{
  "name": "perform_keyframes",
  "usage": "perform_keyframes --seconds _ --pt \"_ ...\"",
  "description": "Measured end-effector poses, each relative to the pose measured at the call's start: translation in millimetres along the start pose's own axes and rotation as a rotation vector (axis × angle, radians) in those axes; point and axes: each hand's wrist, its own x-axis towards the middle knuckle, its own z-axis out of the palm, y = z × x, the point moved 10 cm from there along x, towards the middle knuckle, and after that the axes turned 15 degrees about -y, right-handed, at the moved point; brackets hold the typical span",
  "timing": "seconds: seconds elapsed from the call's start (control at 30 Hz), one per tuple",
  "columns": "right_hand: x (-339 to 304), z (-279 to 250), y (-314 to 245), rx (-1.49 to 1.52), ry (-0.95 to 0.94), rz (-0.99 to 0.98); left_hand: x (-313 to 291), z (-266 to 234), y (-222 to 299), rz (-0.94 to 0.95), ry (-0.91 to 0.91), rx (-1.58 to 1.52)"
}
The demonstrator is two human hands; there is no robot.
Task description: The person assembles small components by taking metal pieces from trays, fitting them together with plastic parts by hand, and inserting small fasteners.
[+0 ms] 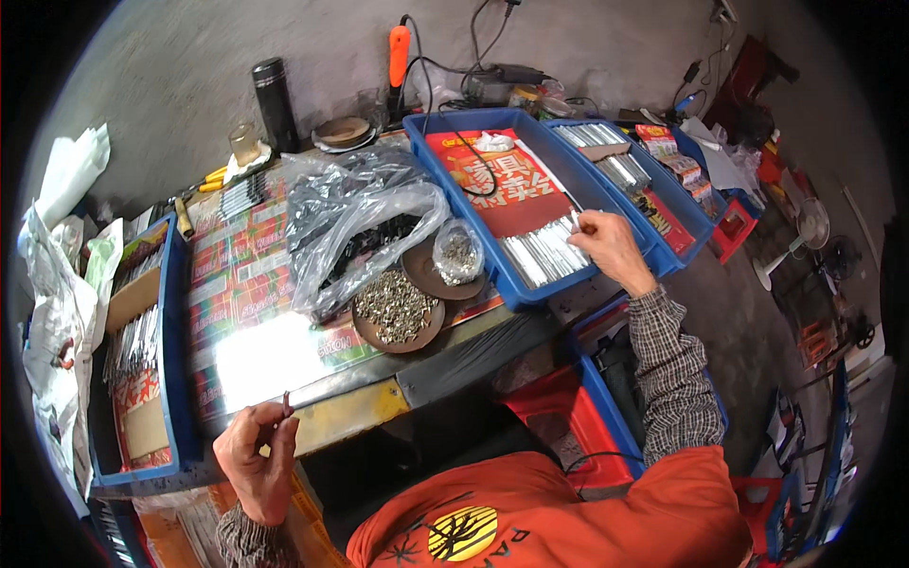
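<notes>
Left fingers pinch a small dark piece; right fingers touch silver strips.

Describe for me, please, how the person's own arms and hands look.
The left hand and right hand wear no gloves. The arms have crinkled, dark-and-light checked sleeves; an orange-red garment shows above the right one.

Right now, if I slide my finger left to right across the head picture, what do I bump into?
Blue bin, left hand, brown dish of little bits, right hand, white fan.
</notes>
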Motion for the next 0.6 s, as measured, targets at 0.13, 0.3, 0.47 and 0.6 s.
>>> perform_keyframes --seconds 0.13,0.3,0.47,0.6 --pt "-25.3 -19.4 -55.2 0.115 0.179 -0.216 0.8 1.2 15.0 0.011 0.048 -0.009" --pt "-53.9 20.4 -124.5 0.324 -0.077 -0.293 7.3 32.4 22.9 0.007 -0.04 -0.25" --pt "-74.1 80.7 -165.7 0.574 -0.353 -0.503 4.0 67.5 20.9 -0.106 -0.162 -0.627" --pt "-86.0 129.3 -179.6 0.908 -0.581 -0.38 -2.8 90.4 12.7 -0.165 -0.202 -0.89"
